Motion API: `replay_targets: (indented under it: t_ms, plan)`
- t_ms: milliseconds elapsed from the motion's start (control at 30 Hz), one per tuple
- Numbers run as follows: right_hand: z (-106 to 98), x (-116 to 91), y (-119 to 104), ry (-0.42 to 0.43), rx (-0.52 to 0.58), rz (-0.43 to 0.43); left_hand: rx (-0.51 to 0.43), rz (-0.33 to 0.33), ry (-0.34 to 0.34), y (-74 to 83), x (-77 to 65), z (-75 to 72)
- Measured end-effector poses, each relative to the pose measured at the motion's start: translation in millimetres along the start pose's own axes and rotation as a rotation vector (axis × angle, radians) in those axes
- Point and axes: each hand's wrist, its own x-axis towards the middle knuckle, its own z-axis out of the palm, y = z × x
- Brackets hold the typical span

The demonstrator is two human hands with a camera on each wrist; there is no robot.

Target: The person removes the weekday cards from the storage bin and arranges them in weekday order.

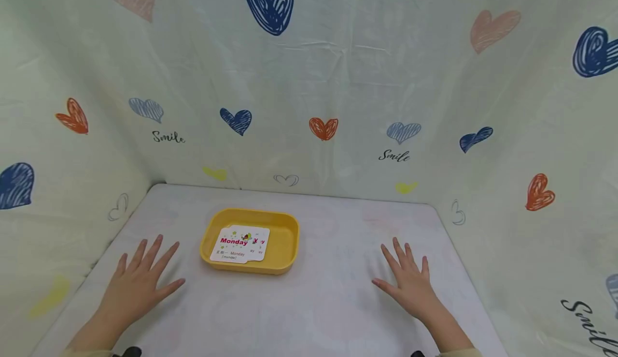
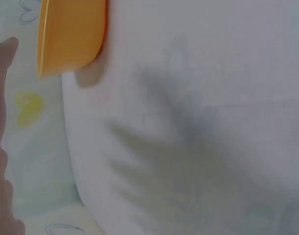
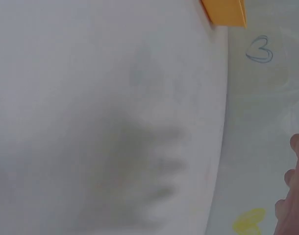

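Observation:
A yellow plastic tray (image 1: 285, 239) lies on the white table, left of the middle. Inside it, toward its left, sits a small stack of white cards (image 1: 236, 244); the top one reads "Monday" in red, and another peeks out beneath. To the left of the tray my left hand (image 1: 135, 287) hovers with fingers spread, holding nothing. My right hand (image 1: 410, 287) hovers over the right part of the table, well apart from the tray, its fingers also spread. In the left wrist view, the tray's side (image 2: 73, 39) shows at the top and the hand casts a shadow below.
The white tabletop (image 1: 328, 303) has rounded far corners. Pale cloth (image 1: 362, 89) printed with hearts and "Smile" hangs behind the table and along both sides, close to its edges.

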Motion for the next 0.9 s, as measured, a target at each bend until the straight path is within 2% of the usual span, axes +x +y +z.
replay_targets:
  t_ms: [133,300,600,900]
  plan:
    - [3,6,-9,0.002,0.064,-0.011,-0.03,-0.008,-0.001,6.0,7.7,-0.1]
    - [11,15,-23,0.0,0.149,-0.028,-0.071,-0.045,-0.052,16.1,18.2,3.0]
    - [26,34,-48,-0.022,0.337,-0.037,-0.159,-0.063,-0.11,30.7,36.6,13.8]
    - [43,48,-86,-0.075,0.715,0.001,-0.383,-0.144,-0.171,34.8,44.5,41.9]
